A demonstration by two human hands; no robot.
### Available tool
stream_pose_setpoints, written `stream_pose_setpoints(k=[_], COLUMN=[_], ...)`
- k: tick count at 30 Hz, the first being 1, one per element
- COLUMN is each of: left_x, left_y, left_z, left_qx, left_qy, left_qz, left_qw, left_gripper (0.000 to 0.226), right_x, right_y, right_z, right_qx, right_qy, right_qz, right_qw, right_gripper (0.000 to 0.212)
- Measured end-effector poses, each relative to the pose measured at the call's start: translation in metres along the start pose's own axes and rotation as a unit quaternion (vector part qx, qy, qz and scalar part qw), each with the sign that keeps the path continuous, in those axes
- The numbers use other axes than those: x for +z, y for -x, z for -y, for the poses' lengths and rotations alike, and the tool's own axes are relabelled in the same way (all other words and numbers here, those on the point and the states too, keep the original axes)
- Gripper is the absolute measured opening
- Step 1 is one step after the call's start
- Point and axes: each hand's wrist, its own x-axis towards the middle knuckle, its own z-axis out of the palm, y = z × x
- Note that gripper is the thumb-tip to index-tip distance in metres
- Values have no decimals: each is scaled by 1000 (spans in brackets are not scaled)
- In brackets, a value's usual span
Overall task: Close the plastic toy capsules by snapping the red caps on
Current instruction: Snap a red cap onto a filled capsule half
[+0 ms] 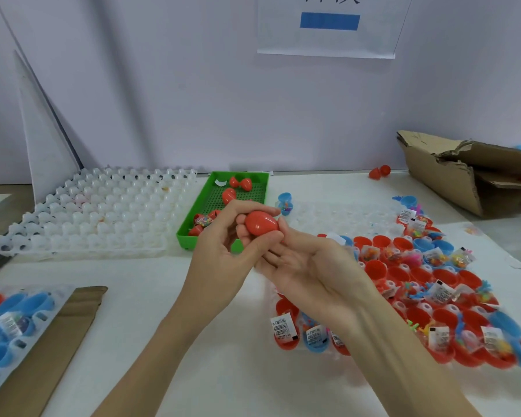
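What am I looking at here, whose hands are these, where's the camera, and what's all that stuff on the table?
There is no machine here. One camera sits on a person's head and looks forward and down, so you see that person's own two bare hands.

The left hand grips a red egg-shaped capsule that looks closed. The right hand lies palm up just under it, its fingers relaxed and touching the capsule.

On the white table lie:
- an empty white tray with many cups, at the far left
- a green tray behind the hands with a few red capsules
- at the right, a clear tray of open red and blue capsule halves with small bagged toys in them
- a torn cardboard box at the far right
- more blue halves at the near left, beside a cardboard strip
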Motion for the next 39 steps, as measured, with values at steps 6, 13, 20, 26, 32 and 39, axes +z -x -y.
stream_pose_setpoints(k=[6,13,20,26,32,39], left_x=[-2,-3,-4,-3,-4,-1], left_y=[0,2,1,0,-1,4], left_z=[-2,-6,-6,-5,-10,-13], left_qx=[24,32,37,72,83,112], left_qy=[-31,-38,-55,-147,-157,-222], left_qz=[20,19,20,10,9,-44], left_qw=[999,999,998,986,984,968], left_gripper=[29,31,30,27,31,27], right_x=[-1,-2,-3,-8,-6,-5], right_y=[0,3,-1,-2,0,-1], right_z=[-2,-1,-2,1,0,-4], right_qx=[-17,-33,9,37,65,48], right_qy=[8,62,85,1,58,139], right_qz=[6,22,-22,-13,-1,10], right_qw=[1000,997,996,999,996,989], right_gripper=[28,26,21,27,31,36])
